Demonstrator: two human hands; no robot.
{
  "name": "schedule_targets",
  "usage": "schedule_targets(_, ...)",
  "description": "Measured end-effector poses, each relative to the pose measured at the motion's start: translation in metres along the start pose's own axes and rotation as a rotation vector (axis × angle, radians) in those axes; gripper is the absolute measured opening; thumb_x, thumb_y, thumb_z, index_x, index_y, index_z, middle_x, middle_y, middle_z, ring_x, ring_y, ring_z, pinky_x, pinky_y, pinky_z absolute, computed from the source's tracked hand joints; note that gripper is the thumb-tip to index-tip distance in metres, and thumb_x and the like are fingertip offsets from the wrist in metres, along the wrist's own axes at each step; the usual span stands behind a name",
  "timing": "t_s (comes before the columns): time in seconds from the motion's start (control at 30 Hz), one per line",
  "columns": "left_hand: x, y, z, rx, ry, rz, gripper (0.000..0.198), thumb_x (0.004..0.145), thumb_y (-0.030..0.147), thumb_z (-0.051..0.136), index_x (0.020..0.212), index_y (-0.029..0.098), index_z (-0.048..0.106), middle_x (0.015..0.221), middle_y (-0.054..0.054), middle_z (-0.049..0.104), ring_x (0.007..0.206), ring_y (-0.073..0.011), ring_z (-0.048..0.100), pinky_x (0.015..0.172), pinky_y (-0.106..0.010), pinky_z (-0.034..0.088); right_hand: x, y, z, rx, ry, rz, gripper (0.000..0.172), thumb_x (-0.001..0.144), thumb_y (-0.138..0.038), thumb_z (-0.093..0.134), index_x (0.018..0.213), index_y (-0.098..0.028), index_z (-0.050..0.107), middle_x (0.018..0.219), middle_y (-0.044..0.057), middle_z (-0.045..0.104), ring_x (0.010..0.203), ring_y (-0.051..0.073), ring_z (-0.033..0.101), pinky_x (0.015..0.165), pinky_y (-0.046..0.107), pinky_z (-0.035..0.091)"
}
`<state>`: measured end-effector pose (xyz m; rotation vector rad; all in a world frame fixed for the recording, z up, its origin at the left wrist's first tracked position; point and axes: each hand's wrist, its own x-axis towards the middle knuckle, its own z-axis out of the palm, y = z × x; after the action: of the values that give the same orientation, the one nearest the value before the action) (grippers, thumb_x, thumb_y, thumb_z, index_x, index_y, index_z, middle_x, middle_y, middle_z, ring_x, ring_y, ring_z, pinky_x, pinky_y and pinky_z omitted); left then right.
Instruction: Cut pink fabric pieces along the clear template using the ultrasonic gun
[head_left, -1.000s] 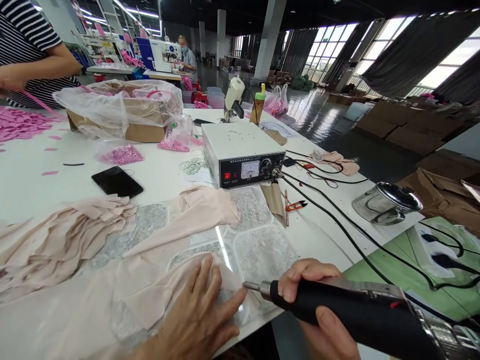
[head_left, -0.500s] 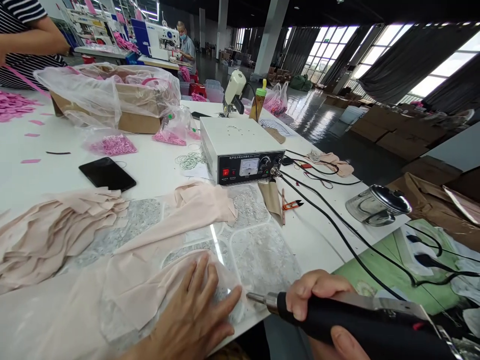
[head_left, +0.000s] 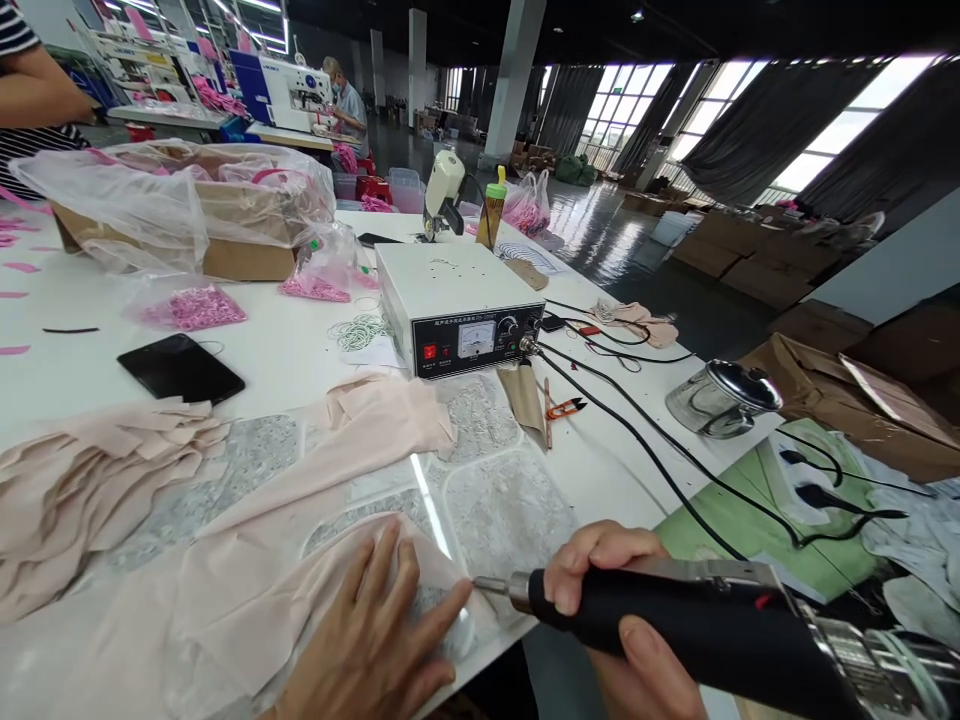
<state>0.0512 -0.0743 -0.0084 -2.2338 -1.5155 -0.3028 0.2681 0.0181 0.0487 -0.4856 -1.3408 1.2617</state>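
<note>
My left hand (head_left: 367,640) lies flat with fingers spread on a piece of pale pink fabric (head_left: 300,580) at the table's near edge. My right hand (head_left: 622,620) is wrapped round a black hand-held tool (head_left: 675,625) with a metal tip. The tip touches the fabric just right of my left fingertips. The fabric lies on a clear sheet with scratched grey patches (head_left: 502,510). A black cable (head_left: 645,450) runs from a white control box (head_left: 457,305) with a meter.
A stack of pink fabric pieces (head_left: 82,480) lies at left, a black phone (head_left: 180,367) behind it. Orange snips (head_left: 562,408), a steel pot (head_left: 716,400), a bagged cardboard box (head_left: 187,215) and pink bits are on the table. Another person's arm (head_left: 37,95) shows at far left.
The tool's tip has moved left to the fabric beside my left fingertips. My view has shifted a little to the right.
</note>
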Motion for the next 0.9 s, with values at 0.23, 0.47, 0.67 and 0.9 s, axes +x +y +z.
schedule_targets(0.23,-0.001,0.002,0.003,-0.019,0.027,-0.045,0.073,0.093,0.076,0.049,0.157,0.042,0.034,0.129,-0.013,0.061,0.129,-0.0417,0.051,0.104,-0.051,0.035,0.006,0.010,0.008,0.052,0.007,0.006,0.020,0.092,-0.039,0.060,0.104,-0.024,0.062,0.088,0.003,0.062,0.068,0.014,0.062,0.064,0.033,0.053)
schedule_targets(0.47,-0.007,0.009,0.013,-0.035,-0.007,-0.064,0.074,0.091,0.075,0.053,0.156,0.045,0.033,0.134,-0.012,0.058,0.133,-0.0428,0.047,0.105,-0.054,0.035,0.015,0.010,0.017,0.056,0.000,-0.027,0.019,0.090,-0.039,0.063,0.101,-0.024,0.064,0.084,0.002,0.063,0.063,0.013,0.062,0.059,0.031,0.053)
schedule_targets(0.67,-0.008,0.010,0.018,-0.081,0.018,-0.108,0.074,0.090,0.079,0.050,0.155,0.047,0.033,0.133,-0.011,0.059,0.137,-0.0424,0.044,0.107,-0.054,0.034,0.016,0.012,0.018,0.047,-0.001,-0.022,0.019,0.090,-0.040,0.063,0.100,-0.023,0.065,0.084,0.003,0.063,0.062,0.014,0.063,0.059,0.031,0.053)
schedule_targets(0.9,-0.010,0.010,0.012,-0.059,-0.059,-0.089,0.083,0.083,0.067,0.072,0.154,0.046,0.036,0.139,-0.011,0.056,0.138,-0.0436,0.044,0.108,-0.055,0.036,0.017,0.012,0.018,0.024,-0.025,-0.022,0.017,0.091,-0.039,0.062,0.099,-0.024,0.064,0.082,0.003,0.063,0.061,0.015,0.061,0.058,0.033,0.054)
